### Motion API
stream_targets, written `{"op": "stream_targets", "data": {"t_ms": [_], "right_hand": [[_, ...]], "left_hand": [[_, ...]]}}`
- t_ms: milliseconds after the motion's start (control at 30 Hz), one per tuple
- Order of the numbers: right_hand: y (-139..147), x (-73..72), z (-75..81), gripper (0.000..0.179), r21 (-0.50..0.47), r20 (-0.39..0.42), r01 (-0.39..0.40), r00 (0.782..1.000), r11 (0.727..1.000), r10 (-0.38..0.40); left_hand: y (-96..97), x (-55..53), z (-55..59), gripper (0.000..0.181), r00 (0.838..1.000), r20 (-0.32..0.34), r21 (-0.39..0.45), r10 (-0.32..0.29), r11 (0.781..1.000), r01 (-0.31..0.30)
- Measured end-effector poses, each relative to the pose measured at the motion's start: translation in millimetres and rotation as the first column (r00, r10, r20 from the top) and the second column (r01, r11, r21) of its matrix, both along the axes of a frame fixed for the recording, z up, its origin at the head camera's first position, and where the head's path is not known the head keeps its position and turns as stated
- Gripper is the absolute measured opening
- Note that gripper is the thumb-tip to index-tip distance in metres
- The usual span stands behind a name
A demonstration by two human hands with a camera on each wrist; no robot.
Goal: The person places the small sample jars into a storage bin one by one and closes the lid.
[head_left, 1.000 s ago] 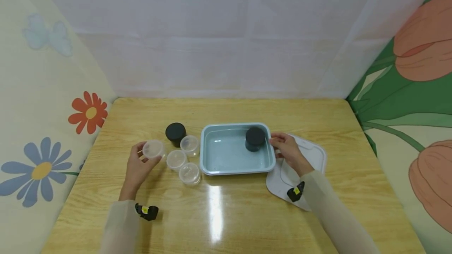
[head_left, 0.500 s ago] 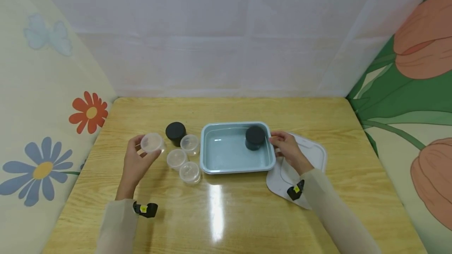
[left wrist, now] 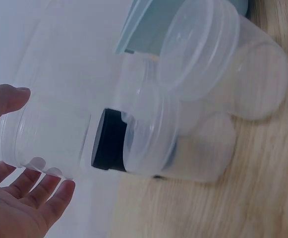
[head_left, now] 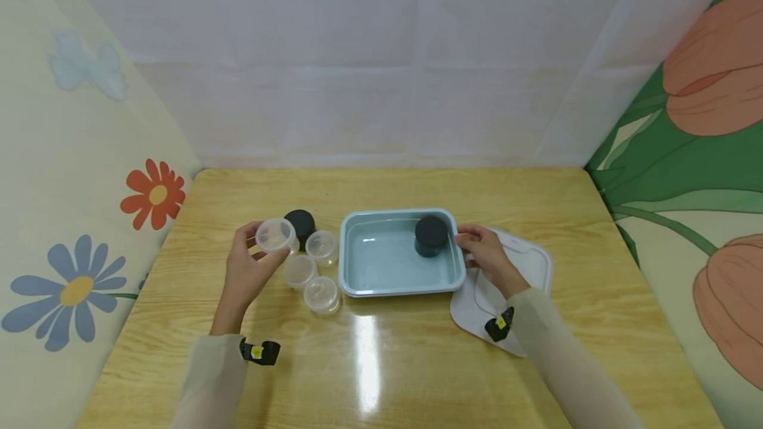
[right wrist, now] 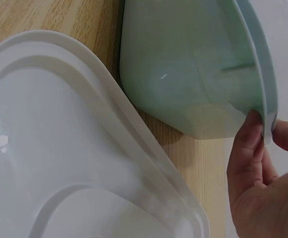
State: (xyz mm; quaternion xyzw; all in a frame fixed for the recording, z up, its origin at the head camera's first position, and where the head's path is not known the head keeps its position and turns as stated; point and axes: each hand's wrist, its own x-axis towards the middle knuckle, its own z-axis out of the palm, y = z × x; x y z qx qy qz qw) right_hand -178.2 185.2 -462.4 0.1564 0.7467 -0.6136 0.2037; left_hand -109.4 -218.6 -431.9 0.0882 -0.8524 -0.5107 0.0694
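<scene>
- Since half a second back, the left hand [head_left: 252,273] has slid over toward 3 o'clock, bringing its clear jar [head_left: 275,234] closer to the other jars; the right hand [head_left: 489,257] is pretty much where it was
- Left grip: fingers and thumb curled round that jar, spread about as wide as the jar itself. It's got it held up off the table [head_left: 429,376], roughly 9 o'clock from the tray and further out than the rest
- Honestly, that plastic is so see-through I can't tell if the held jar has a lid on or not
- Right grip: nearly closed, thumb and fingers pinching the rim of the light blue tray [head_left: 375,260] at its 3 o'clock side
- One jar with a black top [head_left: 431,235] stands upright inside the tray, around 2 o'clock
- Three more clear jars [head_left: 322,294] are bunched from about 8 to 9 o'clock of the tray
- Another black-topped jar [head_left: 303,225] sits near 10 o'clock, partly behind the held one in the head view
- White lid [head_left: 530,267] lies flat on the table at the tray's 4 o'clock, under the right forearm
</scene>
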Motion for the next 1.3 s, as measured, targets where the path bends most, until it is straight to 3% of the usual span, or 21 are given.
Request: {"op": "stream_targets", "data": {"t_ms": [667,967,1300], "right_hand": [[1,-0.9,-2.8,0.040,0.013,0.014,0.002,1.000,1.000,-0.002],[0,0.6,-1.9,0.040,-0.003,0.004,0.008,1.000,1.000,-0.008],[1,-0.2,-2.3,0.039,-0.008,0.006,0.012,1.000,1.000,-0.012]], "left_hand": [[54.8,-11.9,9.8,0.066,0.993,-0.052,0.069,-0.103,0.992,0.106],[75.0,-16.8,9.5,0.066,0.983,-0.033,0.144,-0.180,0.972,0.183],[96.3,-21.8,3.6,0.071,0.962,-0.066,0.081,-0.266,0.959,0.271]]}}
